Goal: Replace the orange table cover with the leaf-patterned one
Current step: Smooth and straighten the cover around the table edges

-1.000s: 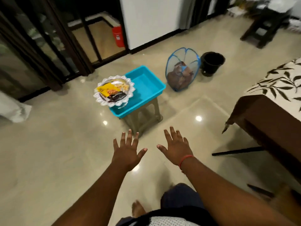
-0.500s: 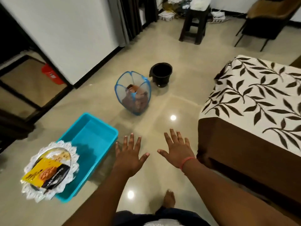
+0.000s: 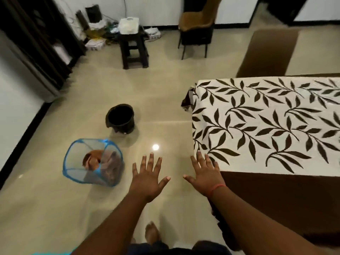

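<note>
The leaf-patterned cover (image 3: 266, 126), white with dark brown leaves, lies spread over the table on the right; its brown border hangs down the near side. An orange-brown cloth (image 3: 95, 161) lies bunched inside a blue mesh basket (image 3: 73, 170) on the floor at the left. My left hand (image 3: 148, 178) is held out flat over the floor, fingers spread, holding nothing. My right hand (image 3: 206, 173) is also flat and spread, its fingertips just at the table's near left corner, holding nothing.
A black bucket (image 3: 121, 119) stands on the tiled floor beyond the basket. A dark stool (image 3: 133, 50) carrying a white object and a brown chair (image 3: 196, 28) stand at the back. Another brown chair back (image 3: 266, 52) rises behind the table.
The view has swung right: the blue tray and snack plate have left the frame, and the covered table fills more of the right. Both hands stay spread and empty.
</note>
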The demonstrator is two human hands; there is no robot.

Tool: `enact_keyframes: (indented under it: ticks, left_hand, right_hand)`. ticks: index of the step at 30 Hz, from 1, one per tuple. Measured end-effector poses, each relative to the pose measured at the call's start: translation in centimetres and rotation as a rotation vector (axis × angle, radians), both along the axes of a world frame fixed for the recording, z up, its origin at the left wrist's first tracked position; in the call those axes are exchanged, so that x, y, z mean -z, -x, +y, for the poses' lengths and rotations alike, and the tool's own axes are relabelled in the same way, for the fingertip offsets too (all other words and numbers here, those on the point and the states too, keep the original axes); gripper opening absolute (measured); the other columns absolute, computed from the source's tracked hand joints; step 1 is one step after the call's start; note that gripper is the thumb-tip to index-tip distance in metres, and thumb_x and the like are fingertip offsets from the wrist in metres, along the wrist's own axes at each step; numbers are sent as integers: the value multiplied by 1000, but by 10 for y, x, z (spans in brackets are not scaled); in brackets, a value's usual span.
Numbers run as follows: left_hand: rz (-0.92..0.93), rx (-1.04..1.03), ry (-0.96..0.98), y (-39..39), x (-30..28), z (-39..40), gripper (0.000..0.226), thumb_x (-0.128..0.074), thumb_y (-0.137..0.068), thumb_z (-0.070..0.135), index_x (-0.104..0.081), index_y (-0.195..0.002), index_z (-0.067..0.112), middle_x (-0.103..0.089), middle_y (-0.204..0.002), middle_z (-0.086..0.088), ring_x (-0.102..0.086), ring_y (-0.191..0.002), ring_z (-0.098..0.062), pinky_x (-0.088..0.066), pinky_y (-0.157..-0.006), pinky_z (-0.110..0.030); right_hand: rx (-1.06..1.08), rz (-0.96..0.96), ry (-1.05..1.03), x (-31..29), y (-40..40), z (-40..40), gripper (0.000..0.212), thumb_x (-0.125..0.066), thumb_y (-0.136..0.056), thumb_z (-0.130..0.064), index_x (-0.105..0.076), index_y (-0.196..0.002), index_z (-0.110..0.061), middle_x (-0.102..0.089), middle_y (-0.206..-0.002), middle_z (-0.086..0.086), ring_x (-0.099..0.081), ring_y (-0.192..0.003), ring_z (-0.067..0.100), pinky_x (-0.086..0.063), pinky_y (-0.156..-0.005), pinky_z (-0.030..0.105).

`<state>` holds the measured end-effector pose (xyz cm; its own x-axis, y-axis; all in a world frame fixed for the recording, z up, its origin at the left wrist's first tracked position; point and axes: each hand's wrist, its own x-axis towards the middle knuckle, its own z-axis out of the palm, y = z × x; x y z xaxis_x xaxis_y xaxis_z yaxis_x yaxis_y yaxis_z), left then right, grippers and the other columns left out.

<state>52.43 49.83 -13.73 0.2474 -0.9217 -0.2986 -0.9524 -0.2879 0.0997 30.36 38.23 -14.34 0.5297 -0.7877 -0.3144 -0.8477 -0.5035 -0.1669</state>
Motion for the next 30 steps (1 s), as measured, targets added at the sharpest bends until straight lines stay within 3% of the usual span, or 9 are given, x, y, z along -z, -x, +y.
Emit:
enact_keyframes:
  ticks: [9,17,21,27,30]
  left_hand:
    - [-25,344,-27,-28,4,-160,88,8,-81,82,15,-155,36,23,-164,-1,21,-151,-27,7,-118,-60]
    - [-25,548,-16,23,4,-289,86,7,-83,83,18,-154,35,18,-165,-1,17,-152,-26,8,-118,-60]
    - [-6,662,-4,57,-1,-350,88,8,-82,84,13,-155,36,20,-164,0,17,-152,-25,7,-117,-59]
    - [-42,908,-40,104,11,-420,84,9,-81,85,28,-148,39,20,-165,-1,21,-151,-26,13,-116,-58]
    - [-50,1054,-60,128,18,-453,89,9,-80,84,18,-153,36,19,-165,-2,22,-151,-26,12,-116,-58]
  right_hand:
    - [338,16,-24,8,1,-79,91,-7,-82,-82,5,-158,-32,14,-166,1,10,-153,28,-5,-121,56]
    - [549,-2,-50,17,52,-163,91,0,-82,-79,9,-157,-30,17,-166,1,13,-153,28,-3,-122,55]
    - [673,-14,-63,16,76,-196,86,-8,-88,-78,4,-158,-28,14,-166,1,10,-153,28,-2,-121,54]
    - [862,-25,-86,23,94,-216,86,-8,-88,-78,7,-157,-29,15,-166,2,11,-153,29,-1,-121,56]
    - [980,-8,-93,24,97,-221,87,-11,-88,-76,5,-158,-27,13,-166,3,8,-153,30,-3,-121,56]
